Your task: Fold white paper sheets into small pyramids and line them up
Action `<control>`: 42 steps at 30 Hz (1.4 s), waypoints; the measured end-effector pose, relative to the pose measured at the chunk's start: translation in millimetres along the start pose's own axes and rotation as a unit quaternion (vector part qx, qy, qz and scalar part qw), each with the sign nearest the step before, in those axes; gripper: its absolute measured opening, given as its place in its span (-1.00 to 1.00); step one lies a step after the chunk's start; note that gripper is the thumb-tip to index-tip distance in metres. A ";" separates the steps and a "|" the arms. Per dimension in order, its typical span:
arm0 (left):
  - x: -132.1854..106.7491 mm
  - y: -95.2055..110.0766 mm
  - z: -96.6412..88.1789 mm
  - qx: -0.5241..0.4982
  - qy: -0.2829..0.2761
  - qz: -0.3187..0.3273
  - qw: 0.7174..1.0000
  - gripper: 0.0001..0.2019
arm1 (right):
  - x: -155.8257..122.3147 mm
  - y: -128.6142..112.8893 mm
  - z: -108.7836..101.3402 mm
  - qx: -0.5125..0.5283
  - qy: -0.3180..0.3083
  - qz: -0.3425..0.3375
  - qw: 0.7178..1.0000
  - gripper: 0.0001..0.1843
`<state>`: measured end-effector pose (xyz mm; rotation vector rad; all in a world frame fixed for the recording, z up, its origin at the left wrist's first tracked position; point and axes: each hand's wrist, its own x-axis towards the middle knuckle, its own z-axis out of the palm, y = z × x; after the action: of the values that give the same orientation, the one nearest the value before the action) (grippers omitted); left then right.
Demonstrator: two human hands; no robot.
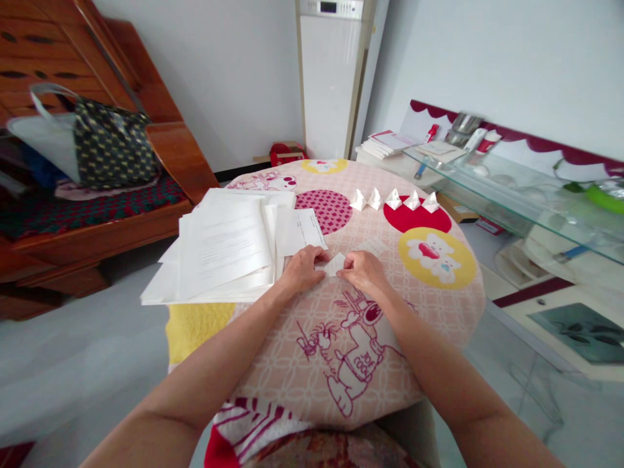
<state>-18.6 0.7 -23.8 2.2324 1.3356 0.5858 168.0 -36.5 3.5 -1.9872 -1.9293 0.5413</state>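
A small white folded piece of paper [335, 264] lies low over the table between my two hands, its top coming to a point. My left hand [305, 268] has thumb and fingers closed at its left edge. On the right edge, my right hand [364, 268] pinches the paper between thumb and fingertips. Farther back stand several folded white paper shapes [394, 199] in a row. Beside my left hand lies a large stack of white sheets [224, 247], some printed, with a smaller printed sheet [301, 231] jutting out at its right.
A patterned pink cloth [312, 351] covers the round table. To the right stands a glass-topped shelf [517, 195] with cups and papers. A wooden bench [166, 162] holding a dotted bag [110, 143] is at left. A tall white cabinet-like unit [327, 84] rises behind.
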 end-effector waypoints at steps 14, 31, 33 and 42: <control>2.2 -17.2 -10.8 -0.072 -0.050 0.021 0.996 -0.42 | 3.3 37.9 -19.8 0.109 -0.035 0.049 0.992 -0.82; 25.2 5.8 -19.2 -0.077 0.000 0.035 0.996 -0.91 | 32.9 24.5 -22.2 0.360 -0.070 -0.022 0.930 -0.91; 33.9 9.3 -25.4 -0.121 0.069 0.044 0.989 -0.90 | 38.5 24.5 -27.1 0.423 -0.056 -0.020 0.904 -0.86; 39.2 14.5 2.5 -0.389 0.286 0.025 0.876 -0.82 | 49.4 31.2 2.0 0.669 0.024 0.035 0.742 -0.69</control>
<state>9.9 29.2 -12.5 1.4630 0.9970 1.5714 195.3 11.5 -15.5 -1.0179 -0.8042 1.3503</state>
